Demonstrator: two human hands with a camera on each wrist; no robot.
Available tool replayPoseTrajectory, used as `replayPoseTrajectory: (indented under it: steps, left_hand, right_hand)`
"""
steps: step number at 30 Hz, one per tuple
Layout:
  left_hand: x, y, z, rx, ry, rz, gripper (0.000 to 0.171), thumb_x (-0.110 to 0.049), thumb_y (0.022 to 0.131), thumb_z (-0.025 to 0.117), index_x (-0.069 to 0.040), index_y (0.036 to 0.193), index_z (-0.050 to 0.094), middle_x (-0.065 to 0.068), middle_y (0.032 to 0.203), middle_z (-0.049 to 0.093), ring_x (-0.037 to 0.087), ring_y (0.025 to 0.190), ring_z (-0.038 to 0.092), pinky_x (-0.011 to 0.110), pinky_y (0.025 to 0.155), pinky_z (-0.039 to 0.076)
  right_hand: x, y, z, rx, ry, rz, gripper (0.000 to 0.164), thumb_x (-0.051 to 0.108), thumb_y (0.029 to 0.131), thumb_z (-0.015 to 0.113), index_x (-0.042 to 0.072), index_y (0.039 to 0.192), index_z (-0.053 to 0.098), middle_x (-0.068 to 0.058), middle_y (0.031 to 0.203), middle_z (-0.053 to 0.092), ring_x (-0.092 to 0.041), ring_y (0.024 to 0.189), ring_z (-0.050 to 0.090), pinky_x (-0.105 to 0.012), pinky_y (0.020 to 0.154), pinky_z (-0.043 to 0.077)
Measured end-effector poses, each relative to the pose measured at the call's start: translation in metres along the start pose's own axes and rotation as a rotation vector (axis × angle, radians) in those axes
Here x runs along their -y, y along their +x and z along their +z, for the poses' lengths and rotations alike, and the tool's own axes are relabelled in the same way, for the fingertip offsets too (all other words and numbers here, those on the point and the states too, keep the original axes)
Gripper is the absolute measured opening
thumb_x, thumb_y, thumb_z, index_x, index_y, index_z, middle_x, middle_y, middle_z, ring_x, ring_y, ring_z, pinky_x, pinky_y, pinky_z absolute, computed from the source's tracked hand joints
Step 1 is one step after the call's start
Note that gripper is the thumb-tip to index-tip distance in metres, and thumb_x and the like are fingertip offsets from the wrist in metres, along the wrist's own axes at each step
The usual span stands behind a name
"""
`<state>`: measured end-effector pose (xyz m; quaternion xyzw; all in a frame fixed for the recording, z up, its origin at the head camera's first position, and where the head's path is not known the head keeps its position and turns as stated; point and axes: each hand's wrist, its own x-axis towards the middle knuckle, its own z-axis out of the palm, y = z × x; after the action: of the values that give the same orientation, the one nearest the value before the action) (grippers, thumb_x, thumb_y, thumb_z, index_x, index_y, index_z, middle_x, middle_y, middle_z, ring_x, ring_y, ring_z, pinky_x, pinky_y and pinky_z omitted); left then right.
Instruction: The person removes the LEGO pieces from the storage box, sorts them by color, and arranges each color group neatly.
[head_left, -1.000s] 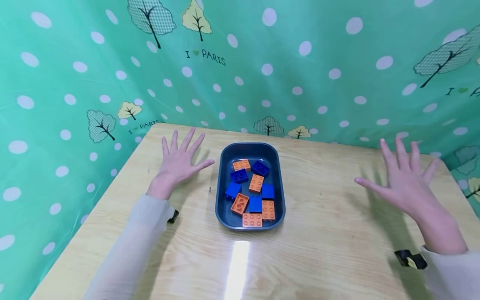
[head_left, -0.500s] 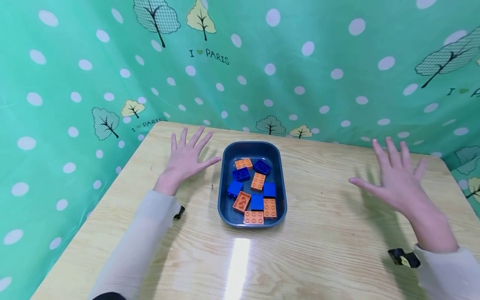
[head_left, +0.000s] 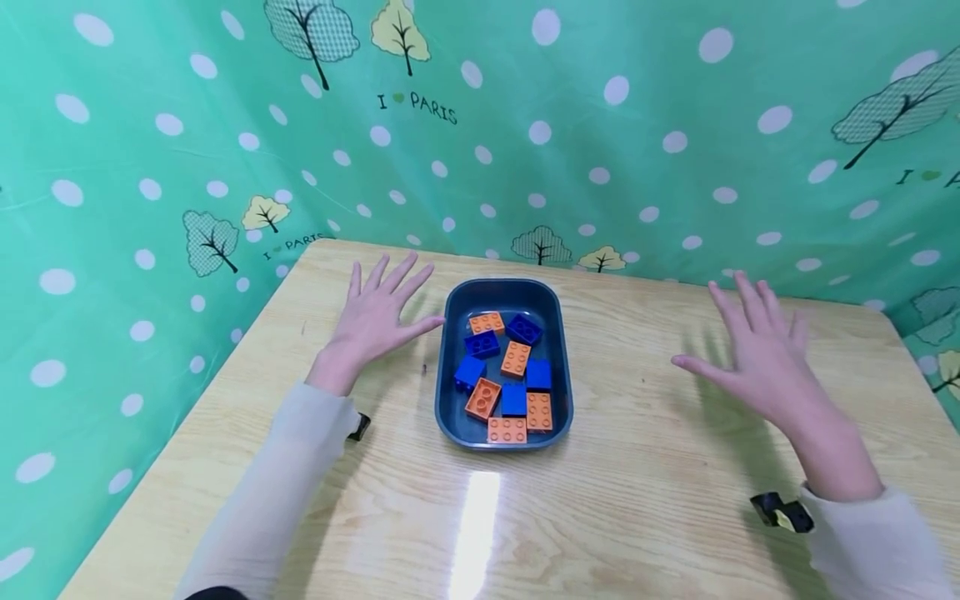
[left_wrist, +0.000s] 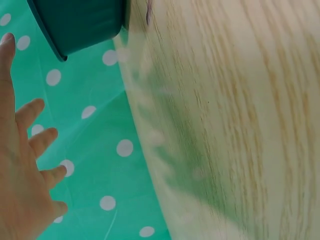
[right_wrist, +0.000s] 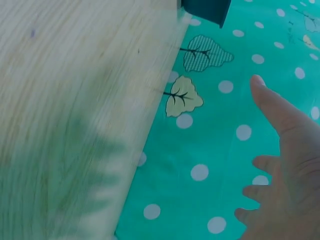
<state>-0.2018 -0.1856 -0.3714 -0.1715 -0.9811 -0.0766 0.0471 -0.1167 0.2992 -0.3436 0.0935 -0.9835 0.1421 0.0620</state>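
Note:
A dark blue tray (head_left: pixel 444 392) stands mid-table, holding several orange and blue toy bricks. Some lie studs up, such as the orange brick (head_left: pixel 516 359); a blue brick (head_left: pixel 513 400) shows a smooth face. To the tray's left hovers my left hand (head_left: pixel 369 321), fingers spread and holding nothing, its thumb tip close to the rim. My right hand (head_left: pixel 768 375) is over the table's right side, well apart from the tray, also spread with nothing in it. In the left wrist view the tray's wall (left_wrist: pixel 80 25) shows beyond the left hand (left_wrist: pixel 25 160); the right wrist view shows the right hand (right_wrist: pixel 292 165).
The wooden table (head_left: pixel 630 517) meets a green dotted curtain (head_left: pixel 495 183) printed with trees along its back and left edges. Glare (head_left: pixel 474 533) lies on the wood in front of the tray. A dark strap piece (head_left: pixel 782 512) sits at the right wrist.
The right hand has moved left toward the tray. The left hand has shifted slightly right, nearer the tray's rim. The bricks and tray stay as they were, apart from a small camera shift.

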Motion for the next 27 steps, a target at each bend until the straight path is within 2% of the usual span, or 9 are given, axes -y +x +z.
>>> replayPoseTrajectory:
  steps: [6,10,17,27]
  left_hand:
    - [0.000,-0.002,0.002,-0.037,0.000,0.065,0.080,-0.071,0.090,0.051,-0.026,0.155,0.036,0.004,0.167,0.025,0.036,0.155,0.017,0.063,0.125,0.007]
    - [0.000,-0.005,0.004,-0.054,-0.011,0.096,0.077,-0.068,0.091,0.054,-0.022,0.151,0.043,0.005,0.165,0.029,0.034,0.154,0.022,0.060,0.126,0.008]
    - [-0.002,-0.010,0.006,-0.077,-0.049,0.147,0.074,-0.063,0.090,0.060,-0.020,0.149,0.046,0.007,0.161,0.036,0.031,0.151,0.030,0.055,0.128,0.011]
    - [-0.009,-0.010,0.009,-0.075,-0.143,0.226,0.070,-0.055,0.090,0.065,-0.019,0.147,0.049,0.008,0.157,0.042,0.030,0.147,0.038,0.052,0.127,0.019]
  right_hand:
    - [0.011,0.001,0.006,-0.017,0.027,-0.045,0.101,0.052,0.085,0.073,0.012,0.160,0.019,-0.018,0.168,-0.005,-0.046,0.154,-0.003,-0.080,0.112,-0.005]
    - [0.019,0.002,0.009,-0.036,0.042,-0.085,0.098,0.048,0.085,0.075,0.008,0.158,0.024,-0.020,0.168,0.001,-0.045,0.154,0.001,-0.077,0.116,-0.002]
    - [0.034,0.002,0.019,-0.068,0.054,-0.151,0.091,0.042,0.084,0.078,0.008,0.156,0.032,-0.019,0.167,0.011,-0.044,0.153,0.013,-0.064,0.124,0.010]
    - [0.048,0.000,0.026,-0.053,0.071,-0.176,0.085,0.041,0.089,0.074,0.011,0.157,0.032,-0.016,0.168,0.013,-0.048,0.148,0.023,-0.068,0.117,0.024]
